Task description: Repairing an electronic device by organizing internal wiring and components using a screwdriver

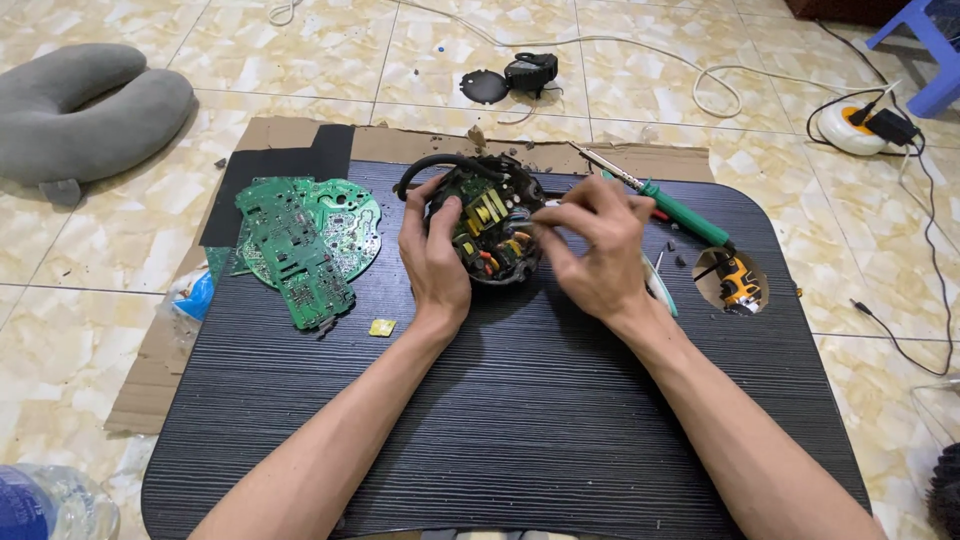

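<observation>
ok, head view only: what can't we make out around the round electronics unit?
- Round electronics unit: left side covered by left hand.
- Right hand: fingertips bunched, anything pinched is too small to tell.
- Yellow tool: seen only through the board's hole.
- Plastic bottle: cut off by the frame corner.

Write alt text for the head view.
Both hands work on a round black electronics housing on a dark ribbed board: left hand grips its side, right hand pinches at its top. Green circuit boards lie left, a green-handled soldering iron right.
</observation>
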